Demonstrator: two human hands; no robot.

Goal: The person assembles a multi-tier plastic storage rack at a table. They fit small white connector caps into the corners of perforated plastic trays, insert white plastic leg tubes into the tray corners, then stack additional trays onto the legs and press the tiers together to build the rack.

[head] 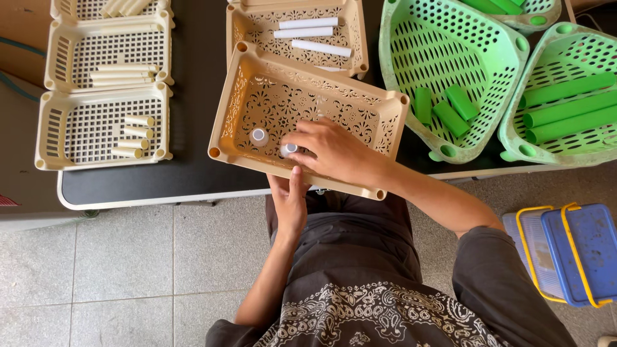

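A beige lattice basket (257, 90) lies tilted over the table's near edge. My left hand (289, 202) supports it from below at its near rim. My right hand (331, 151) reaches inside and grips a short white tube (288, 150) standing on end. A second short white tube (259, 136) stands upright just to the left of it on the basket floor.
Another beige basket (247, 29) with long white tubes sits behind. Three cream baskets (48, 122) with cream tubes line the left. Green baskets (450, 38) with green tubes stand on the right. Blue and yellow-rimmed crates (578, 250) rest on the tiled floor.
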